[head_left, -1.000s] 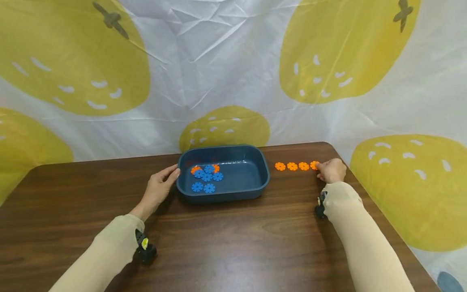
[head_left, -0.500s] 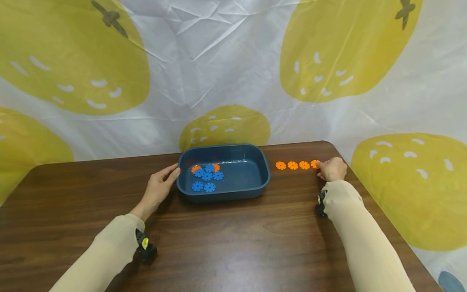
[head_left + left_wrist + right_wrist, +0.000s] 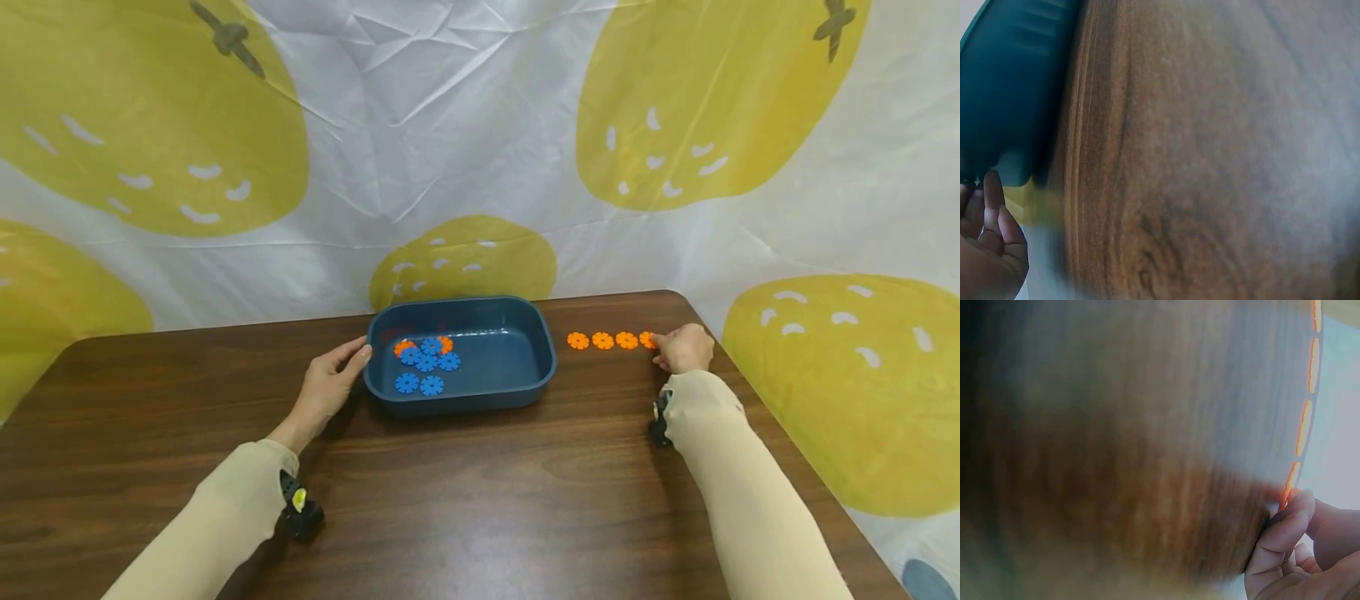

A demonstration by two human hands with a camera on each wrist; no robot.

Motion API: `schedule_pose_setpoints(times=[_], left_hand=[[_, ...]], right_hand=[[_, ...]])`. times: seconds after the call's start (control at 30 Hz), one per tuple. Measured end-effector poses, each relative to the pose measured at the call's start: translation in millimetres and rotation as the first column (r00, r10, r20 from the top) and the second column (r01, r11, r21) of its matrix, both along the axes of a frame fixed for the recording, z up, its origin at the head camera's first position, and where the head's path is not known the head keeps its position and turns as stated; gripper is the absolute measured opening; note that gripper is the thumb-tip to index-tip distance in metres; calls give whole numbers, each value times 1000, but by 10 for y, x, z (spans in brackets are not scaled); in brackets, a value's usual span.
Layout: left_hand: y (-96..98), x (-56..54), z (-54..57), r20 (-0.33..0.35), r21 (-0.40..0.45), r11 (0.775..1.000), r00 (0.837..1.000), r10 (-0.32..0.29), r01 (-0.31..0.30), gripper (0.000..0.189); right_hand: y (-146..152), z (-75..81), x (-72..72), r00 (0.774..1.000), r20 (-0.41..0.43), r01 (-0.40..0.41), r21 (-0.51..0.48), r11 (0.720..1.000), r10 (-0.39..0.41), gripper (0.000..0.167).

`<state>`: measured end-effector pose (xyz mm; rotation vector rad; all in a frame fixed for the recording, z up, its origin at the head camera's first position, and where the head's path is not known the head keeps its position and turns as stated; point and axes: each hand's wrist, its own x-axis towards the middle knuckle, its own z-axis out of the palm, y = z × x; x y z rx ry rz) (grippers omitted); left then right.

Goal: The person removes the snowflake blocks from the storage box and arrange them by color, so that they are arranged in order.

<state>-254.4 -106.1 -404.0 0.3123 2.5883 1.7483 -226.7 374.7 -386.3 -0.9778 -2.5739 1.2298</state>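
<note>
My left hand (image 3: 324,388) touches the left end of a dark blue rectangular basin (image 3: 457,402), fingertips at its rim. In the left wrist view its fingers (image 3: 992,194) reach fairly straight to the corner of the basin wall (image 3: 1010,94). Inside the basin lie several blue notched discs (image 3: 407,382), with two orange ones (image 3: 402,346) partly under them. Far to the right, my right hand (image 3: 685,348) pinches the edge of an orange notched disc (image 3: 646,339), partly covering it. This disc is at the right end of a row with three more orange discs (image 3: 602,341), flat on the table.
The brown wooden table (image 3: 480,500) ends at the back against a white cloth (image 3: 330,167) printed with yellow fruit. Its right edge runs close beside the right hand. Both wrists carry small black cameras (image 3: 302,508).
The right hand's fingers cover slightly more of the end orange disc. The left hand, the basin and the other discs have stayed in place.
</note>
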Motion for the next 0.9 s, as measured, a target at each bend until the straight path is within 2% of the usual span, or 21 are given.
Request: schedule_pose_setpoints(times=[0.23, 0.4, 0.5, 0.57, 0.63, 0.7, 0.8, 0.9], left_hand=[[53, -12, -46, 3, 2, 1000, 1000, -6, 6, 48], [103, -17, -44, 3, 0, 1000, 1000, -14, 14, 47], [125, -20, -32, 3, 6, 1000, 1000, -15, 15, 46], [135, -21, -26, 2, 9, 1000, 1000, -13, 13, 46], [148, -23, -19, 0, 14, 1000, 1000, -9, 9, 46], [165, -27, -11, 2, 21, 1000, 1000, -7, 7, 45], [193, -31, -5, 4, 29, 1000, 1000, -3, 3, 45], [219, -30, -10, 6, 29, 1000, 1000, -3, 3, 45]], right_hand=[[20, -1, 56, 999, -36, -19, -18, 1000, 18, 37], [-143, 96, 14, 986, -159, -65, -40, 997, 58, 40], [-419, 263, -76, 959, -260, -137, -79, 987, 112, 39], [-660, 376, -150, 931, -332, -207, -138, 969, 151, 33], [-915, 466, -217, 901, -384, -294, -204, 934, 200, 28], [-1168, 521, -278, 885, -400, -362, -271, 892, 238, 25], [-1494, 549, -333, 879, -347, -437, -311, 844, 327, 28], [-1731, 512, -374, 875, -254, -477, -318, 819, 411, 29]])
